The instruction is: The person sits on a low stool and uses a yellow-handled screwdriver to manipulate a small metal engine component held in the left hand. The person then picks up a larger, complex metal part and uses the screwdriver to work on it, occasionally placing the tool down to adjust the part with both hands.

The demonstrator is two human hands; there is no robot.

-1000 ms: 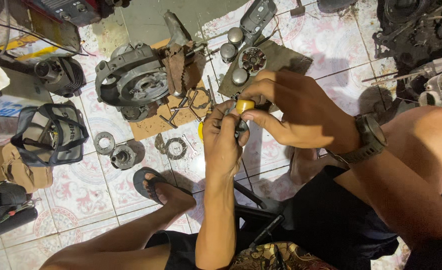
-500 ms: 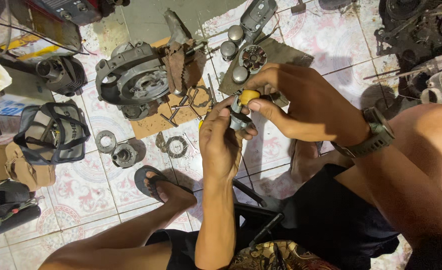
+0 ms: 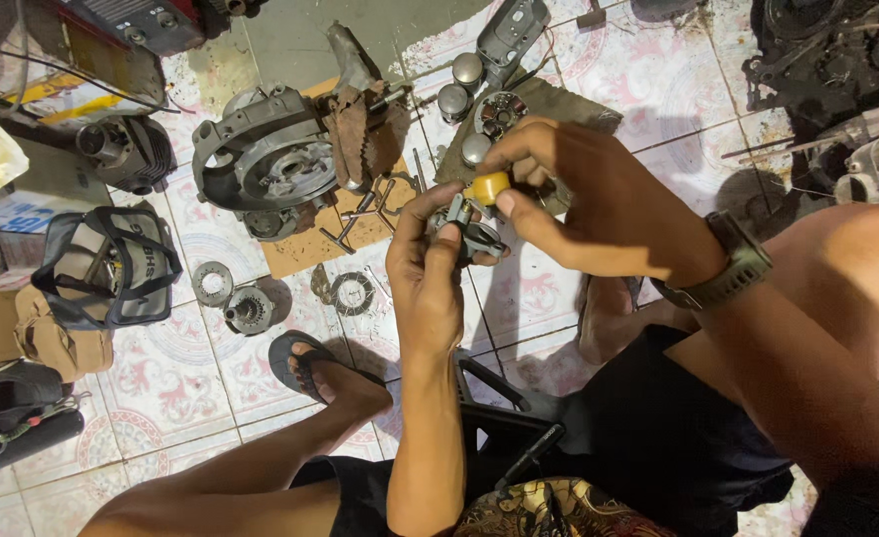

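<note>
From the head view, your left hand (image 3: 428, 261) rises from near you and grips a small grey metal part (image 3: 471, 234) between thumb and curled fingers, held above the tiled floor (image 3: 191, 368). Your right hand (image 3: 584, 204) comes in from the right, fingers pressed together, pinching a yellow piece (image 3: 487, 187) that sits touching the top of the metal part. Both hands meet there; the right is over it. The engine casing (image 3: 270, 164) lies farther left.

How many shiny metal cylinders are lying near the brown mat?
3: one cylinder at the top, one just below-left of it, one lower by the right hand. More may be hidden behind it.
</note>
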